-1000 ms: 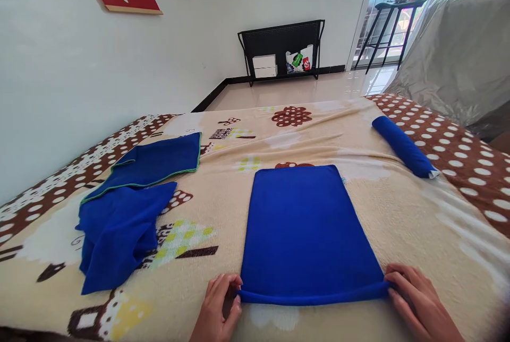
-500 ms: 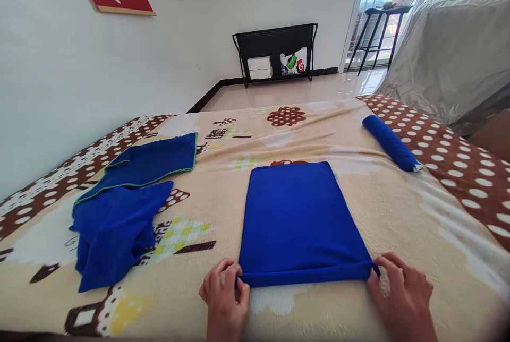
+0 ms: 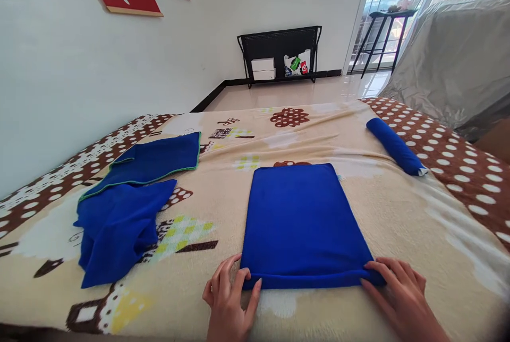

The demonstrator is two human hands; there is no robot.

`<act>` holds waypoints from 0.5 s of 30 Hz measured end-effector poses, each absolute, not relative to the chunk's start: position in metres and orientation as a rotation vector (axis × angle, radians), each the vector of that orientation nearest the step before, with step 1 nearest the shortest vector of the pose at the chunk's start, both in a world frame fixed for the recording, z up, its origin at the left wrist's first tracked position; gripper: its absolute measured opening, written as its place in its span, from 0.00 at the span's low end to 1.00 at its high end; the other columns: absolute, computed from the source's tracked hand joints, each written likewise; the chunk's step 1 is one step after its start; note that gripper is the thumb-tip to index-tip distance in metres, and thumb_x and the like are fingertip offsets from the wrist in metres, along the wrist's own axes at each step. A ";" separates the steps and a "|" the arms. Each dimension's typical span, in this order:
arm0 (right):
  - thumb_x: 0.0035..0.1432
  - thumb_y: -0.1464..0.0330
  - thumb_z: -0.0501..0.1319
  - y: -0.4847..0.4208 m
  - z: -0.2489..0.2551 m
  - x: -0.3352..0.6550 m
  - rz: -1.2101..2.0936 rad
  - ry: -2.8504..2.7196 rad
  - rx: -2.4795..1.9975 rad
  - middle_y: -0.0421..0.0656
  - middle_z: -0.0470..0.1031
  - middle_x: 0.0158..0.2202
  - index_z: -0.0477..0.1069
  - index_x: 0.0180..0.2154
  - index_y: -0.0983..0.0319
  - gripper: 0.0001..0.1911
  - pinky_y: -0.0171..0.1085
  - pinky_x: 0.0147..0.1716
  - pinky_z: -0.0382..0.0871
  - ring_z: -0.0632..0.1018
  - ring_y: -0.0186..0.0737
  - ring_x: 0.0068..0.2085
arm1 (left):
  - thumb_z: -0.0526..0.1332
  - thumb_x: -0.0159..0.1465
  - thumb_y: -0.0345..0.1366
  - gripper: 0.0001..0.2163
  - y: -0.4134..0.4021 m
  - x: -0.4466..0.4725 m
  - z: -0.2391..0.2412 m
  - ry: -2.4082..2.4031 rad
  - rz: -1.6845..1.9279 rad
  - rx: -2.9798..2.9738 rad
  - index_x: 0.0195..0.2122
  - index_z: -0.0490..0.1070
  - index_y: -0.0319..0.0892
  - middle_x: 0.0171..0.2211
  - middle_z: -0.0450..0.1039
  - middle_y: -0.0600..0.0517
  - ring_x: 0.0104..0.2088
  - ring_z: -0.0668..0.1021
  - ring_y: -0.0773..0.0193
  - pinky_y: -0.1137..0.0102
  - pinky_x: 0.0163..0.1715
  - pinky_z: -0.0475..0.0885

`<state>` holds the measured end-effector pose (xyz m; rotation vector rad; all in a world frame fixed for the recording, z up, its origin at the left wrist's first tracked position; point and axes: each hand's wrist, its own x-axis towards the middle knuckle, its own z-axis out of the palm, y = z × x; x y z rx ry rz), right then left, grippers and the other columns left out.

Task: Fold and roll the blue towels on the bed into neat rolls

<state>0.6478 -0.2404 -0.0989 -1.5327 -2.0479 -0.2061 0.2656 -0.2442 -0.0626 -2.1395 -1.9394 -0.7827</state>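
A folded blue towel (image 3: 305, 220) lies flat on the patterned blanket (image 3: 402, 225) in front of me, its near edge turned over into a thin roll. My left hand (image 3: 231, 302) rests at the roll's left end, fingers stretched out against it. At the roll's right end, my right hand (image 3: 398, 294) lies with its fingers flat on the cloth. Neither hand grips the towel.
A heap of loose blue towels (image 3: 123, 209) lies to the left and a finished blue roll (image 3: 394, 145) at the far right. Beyond the bed's far edge are a shiny floor, a black rack (image 3: 281, 55) and a covered sofa (image 3: 454, 60).
The near edge has been turned over once more and the roll is slightly thicker. Both hands have gone from pinching the ends to lying with fingers stretched on them.
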 end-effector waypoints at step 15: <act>0.61 0.73 0.58 -0.219 -0.091 0.580 -0.029 -2.032 -1.279 0.46 0.76 0.40 0.71 0.47 0.62 0.12 0.38 0.46 0.67 0.77 0.40 0.42 | 0.59 0.66 0.28 0.09 -0.222 0.298 -0.069 -1.611 -0.887 -2.514 0.45 0.73 0.44 0.40 0.76 0.46 0.42 0.79 0.59 0.65 0.47 0.75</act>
